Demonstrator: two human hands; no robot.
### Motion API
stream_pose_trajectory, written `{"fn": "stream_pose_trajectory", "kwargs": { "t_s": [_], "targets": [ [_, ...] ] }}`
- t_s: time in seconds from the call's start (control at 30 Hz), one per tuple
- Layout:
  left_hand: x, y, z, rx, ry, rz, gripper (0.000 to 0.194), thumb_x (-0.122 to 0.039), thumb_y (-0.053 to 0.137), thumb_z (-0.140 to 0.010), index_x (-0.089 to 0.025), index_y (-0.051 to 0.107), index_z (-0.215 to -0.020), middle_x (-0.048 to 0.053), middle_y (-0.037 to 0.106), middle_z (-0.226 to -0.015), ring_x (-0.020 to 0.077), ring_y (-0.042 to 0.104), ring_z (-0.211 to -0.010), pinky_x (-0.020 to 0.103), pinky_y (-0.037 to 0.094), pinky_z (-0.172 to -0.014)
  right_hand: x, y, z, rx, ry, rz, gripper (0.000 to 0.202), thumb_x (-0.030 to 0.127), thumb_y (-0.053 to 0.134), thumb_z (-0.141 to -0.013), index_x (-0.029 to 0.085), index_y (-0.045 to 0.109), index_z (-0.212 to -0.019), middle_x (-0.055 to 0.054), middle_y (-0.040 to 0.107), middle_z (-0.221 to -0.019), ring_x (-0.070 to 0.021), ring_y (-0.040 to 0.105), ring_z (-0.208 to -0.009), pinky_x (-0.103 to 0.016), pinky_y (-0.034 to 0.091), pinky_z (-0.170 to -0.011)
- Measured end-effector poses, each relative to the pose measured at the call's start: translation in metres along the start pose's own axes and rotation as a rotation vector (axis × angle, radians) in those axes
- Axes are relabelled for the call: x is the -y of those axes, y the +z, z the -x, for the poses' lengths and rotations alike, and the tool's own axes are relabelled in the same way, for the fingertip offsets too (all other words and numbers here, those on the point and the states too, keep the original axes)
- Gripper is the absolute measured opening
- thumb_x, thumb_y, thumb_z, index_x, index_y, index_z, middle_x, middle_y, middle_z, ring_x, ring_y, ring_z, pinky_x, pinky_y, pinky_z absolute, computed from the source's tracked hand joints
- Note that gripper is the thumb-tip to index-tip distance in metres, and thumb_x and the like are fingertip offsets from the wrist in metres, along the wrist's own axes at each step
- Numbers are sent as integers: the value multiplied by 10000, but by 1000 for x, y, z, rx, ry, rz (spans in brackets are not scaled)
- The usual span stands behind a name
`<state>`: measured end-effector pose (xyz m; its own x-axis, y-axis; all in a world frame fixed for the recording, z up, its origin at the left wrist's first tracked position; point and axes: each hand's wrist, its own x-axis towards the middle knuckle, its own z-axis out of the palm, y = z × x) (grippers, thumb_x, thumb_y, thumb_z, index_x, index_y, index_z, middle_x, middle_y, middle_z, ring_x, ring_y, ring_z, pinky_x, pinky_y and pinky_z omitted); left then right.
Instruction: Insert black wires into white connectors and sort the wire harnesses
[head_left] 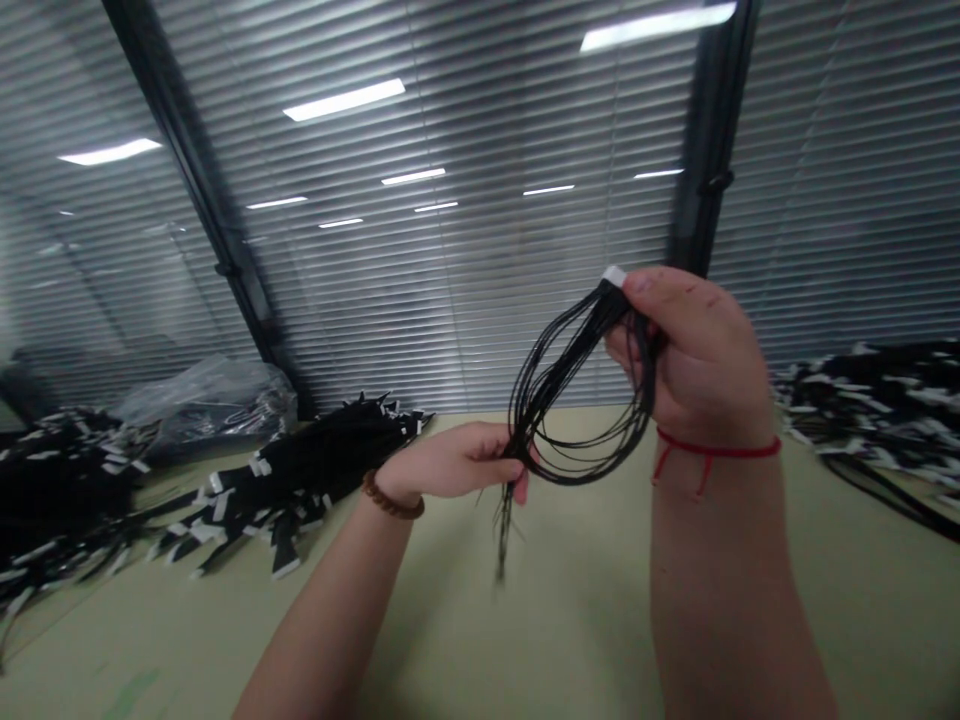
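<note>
A black wire harness (592, 478) with a white connector (614, 276) hangs between my two hands, bent into a loop above the table. My right hand (694, 345) pinches it at the top, thumb against the connector, with wires running down past the fingers. Lower and to the left, my left hand (465, 460) is closed on the bundle where the strands cross. Loose wire ends dangle below that grip, somewhat blurred. Parts of the fingers on both hands are hidden behind the wires.
Heaps of black wires with white connectors lie on the pale green table (555, 620): a bundle (300, 460) left of centre, a pile (52, 490) at far left, another pile (892, 400) at right. A clear plastic bag (217, 395) sits behind. Blinds (480, 270) rise behind the table.
</note>
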<state>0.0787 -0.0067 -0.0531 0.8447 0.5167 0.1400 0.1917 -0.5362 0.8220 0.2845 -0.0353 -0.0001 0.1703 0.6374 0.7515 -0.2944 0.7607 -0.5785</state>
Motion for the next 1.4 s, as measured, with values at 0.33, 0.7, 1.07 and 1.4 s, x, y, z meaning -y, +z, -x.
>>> {"fn": "stream_pose_trajectory", "kwargs": {
  "t_s": [0.33,0.7,1.07,1.4],
  "targets": [
    [-21,-32,41,-189,-107,-181,336,-436,457,-923,-145,622,-894,-30,453,-605,100,431,-542,202,390,-508,2,-14,-1,12,50,64,305,404,782,-657,212,558,-579,40,391,-457,-74,305,-394,-236,162,-361],
    [-18,-5,10,-390,151,-258,297,-409,495,-912,-155,532,-762,-32,469,-614,96,448,-551,213,375,-506,-8,21,7,310,70,436,277,381,657,-796,146,581,-672,37,493,-536,-65,426,-501,-196,307,-463],
    [-9,21,-2,-494,38,161,401,-606,428,-883,-208,425,-838,-74,393,-607,56,330,-408,186,279,-372,-21,29,5,86,182,173,247,308,674,-754,153,538,-620,62,440,-465,-47,373,-426,-182,260,-409],
    [63,157,55,-361,-329,205,423,-589,213,-935,-214,394,-857,-47,409,-613,104,401,-451,225,367,-411,-107,34,-9,123,666,198,206,245,604,-889,134,522,-736,93,388,-516,-15,306,-406,-142,239,-385]
  ]
}}
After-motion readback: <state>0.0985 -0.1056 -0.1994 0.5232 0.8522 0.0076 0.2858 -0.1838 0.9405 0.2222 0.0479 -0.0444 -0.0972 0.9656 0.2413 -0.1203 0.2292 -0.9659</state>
